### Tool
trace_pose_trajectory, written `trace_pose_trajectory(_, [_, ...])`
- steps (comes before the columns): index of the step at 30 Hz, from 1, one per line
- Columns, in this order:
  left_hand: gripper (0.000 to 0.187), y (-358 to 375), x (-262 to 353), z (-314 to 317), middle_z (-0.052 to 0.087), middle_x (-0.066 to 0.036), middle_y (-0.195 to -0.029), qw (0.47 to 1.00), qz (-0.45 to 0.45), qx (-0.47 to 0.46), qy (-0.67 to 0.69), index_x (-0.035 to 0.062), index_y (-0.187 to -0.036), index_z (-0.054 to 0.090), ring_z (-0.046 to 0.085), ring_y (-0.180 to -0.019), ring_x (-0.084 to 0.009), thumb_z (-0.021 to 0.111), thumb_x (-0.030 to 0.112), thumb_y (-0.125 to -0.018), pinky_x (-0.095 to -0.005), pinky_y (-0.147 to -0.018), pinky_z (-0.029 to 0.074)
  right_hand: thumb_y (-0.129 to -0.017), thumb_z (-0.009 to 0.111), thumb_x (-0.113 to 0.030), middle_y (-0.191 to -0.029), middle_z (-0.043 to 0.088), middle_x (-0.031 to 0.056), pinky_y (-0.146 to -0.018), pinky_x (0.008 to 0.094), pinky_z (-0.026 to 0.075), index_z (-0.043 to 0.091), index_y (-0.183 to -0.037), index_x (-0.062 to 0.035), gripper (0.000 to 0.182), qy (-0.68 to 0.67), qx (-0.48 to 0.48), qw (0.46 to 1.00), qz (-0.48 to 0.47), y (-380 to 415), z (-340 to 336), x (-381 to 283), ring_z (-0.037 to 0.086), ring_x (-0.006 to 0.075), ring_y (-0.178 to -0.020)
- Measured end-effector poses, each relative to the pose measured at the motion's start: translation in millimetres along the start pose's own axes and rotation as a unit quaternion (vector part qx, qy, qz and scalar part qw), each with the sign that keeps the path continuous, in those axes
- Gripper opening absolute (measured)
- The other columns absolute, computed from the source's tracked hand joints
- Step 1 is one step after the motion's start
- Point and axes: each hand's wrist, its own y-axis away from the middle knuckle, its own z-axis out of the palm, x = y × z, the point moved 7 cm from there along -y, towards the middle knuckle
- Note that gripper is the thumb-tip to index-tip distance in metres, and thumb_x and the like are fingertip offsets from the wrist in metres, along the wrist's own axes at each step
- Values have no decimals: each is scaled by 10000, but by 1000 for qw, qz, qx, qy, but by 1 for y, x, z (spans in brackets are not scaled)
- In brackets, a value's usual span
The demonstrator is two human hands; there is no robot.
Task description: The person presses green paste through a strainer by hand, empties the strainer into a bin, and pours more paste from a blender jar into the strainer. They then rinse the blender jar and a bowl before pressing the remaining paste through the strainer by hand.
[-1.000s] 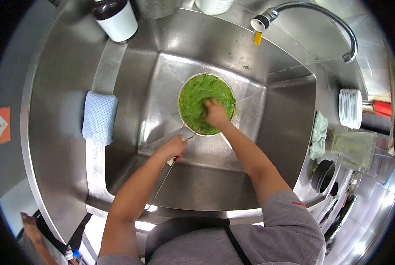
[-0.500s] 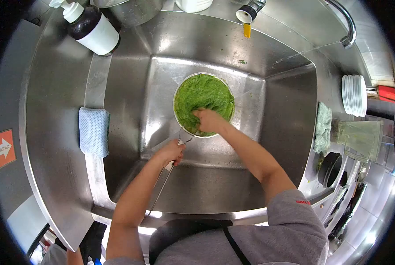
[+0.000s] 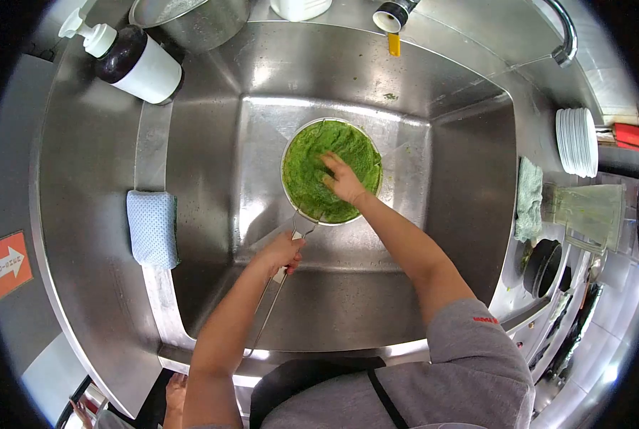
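A round strainer (image 3: 285, 187) with a long wire handle is in the metal sink, filled with a wet green mash (image 3: 306, 161). My left hand (image 3: 283, 256) is wrapped round the wire handle, just below the rim. My right hand (image 3: 342, 179) rests in the mash near its middle, fingers spread and pointing up and left. The fingertips are partly sunk in the green, with nothing seen held between them.
Around the sink (image 3: 469, 214) stand a pump bottle (image 3: 144, 68), a metal pot (image 3: 208, 25), a folded blue cloth (image 3: 153, 229), a green cloth (image 3: 529, 200), stacked white plates (image 3: 575, 143) and a clear container (image 3: 589, 214). Another person's hand (image 3: 176, 393) shows at lower left.
My right hand has moved up slightly in the mash and its fingers have spread. My left hand keeps its hold on the handle. The view has shifted a little.
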Motion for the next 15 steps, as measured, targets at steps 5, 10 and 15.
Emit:
trace_pose_trajectory(5, [167,6,3,3,370,-22,-557,1000,2,2,-7,54,-924,348,338,-390,-99,424,179,-844,-262,-336,311,-744,509,-183,-1222,362,183,-960,359,267,397,-1172,-54,460,149,89,984,-26,-6,-47,15,336,330,-1131])
trace_pose_trajectory(10, [164,4,3,2,348,8,-550,1000,-6,2,-10,92,-945,330,318,-395,-82,428,178,-846,-253,-348,305,-756,490,-164,-1237,350,180,-969,328,243,386,-1185,-49,456,115,153,981,-10,13,-13,34,322,302,-1151])
trace_pose_trajectory(15, [157,4,1,2,352,7,-543,1000,-1,3,-7,95,-939,332,325,-399,-83,427,175,-843,-256,-352,310,-770,459,-132,-1184,402,193,-966,331,253,384,-1188,-66,430,72,10,997,6,0,-21,-5,331,297,-1144])
